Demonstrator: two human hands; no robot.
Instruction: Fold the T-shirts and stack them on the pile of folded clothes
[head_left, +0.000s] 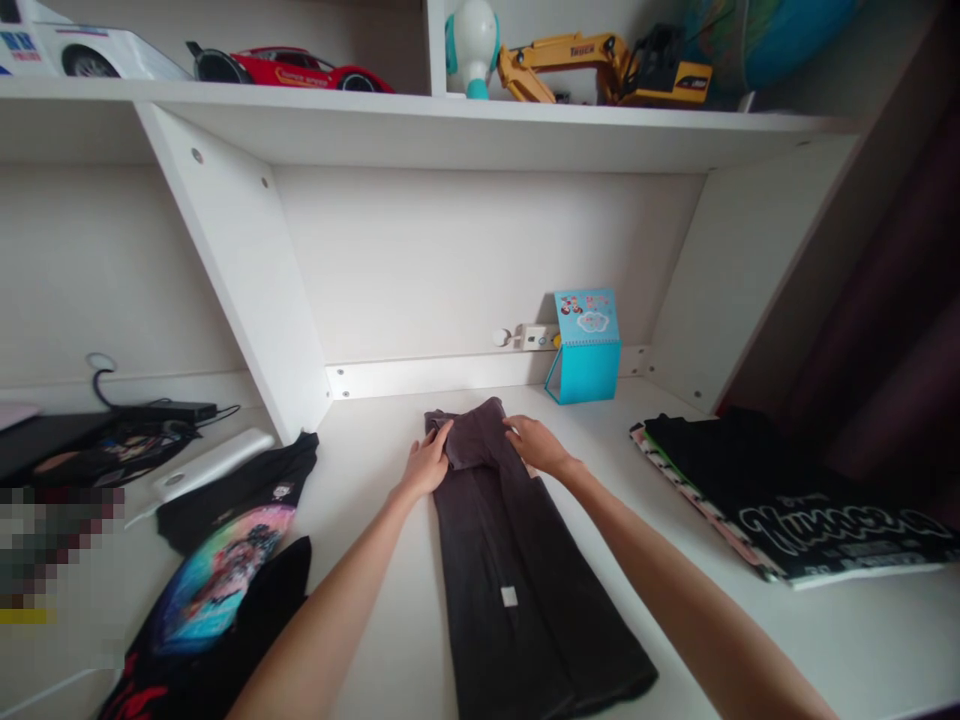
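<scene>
My left hand (427,465) gripped the dark garment (547,600) at 11 o'clock from its middle, fingers curled on the cloth; my right hand (538,445) had the opposite edge pinched just past 12. The garment lay lengthwise on the counter (397,620) straight before me, its far end folded over towards me between my hands, a small white tag (509,597) showing lower down.

Taking the garment as the clock's centre, a blue calendar (590,365) stood at 1 o'clock, beside a socket (538,337). A pile of folded clothes (802,510), black lettered one uppermost, lay at 3. At 9 was a black shirt (225,570) with a colourful print, a long white object (214,465) just beyond it, and a hanger (96,378) near 10.

Up on the shelf (480,130), a red toy car (292,68) sat at 11, a yellow digger (615,62) around 12 and a globe (772,40) at 1.
</scene>
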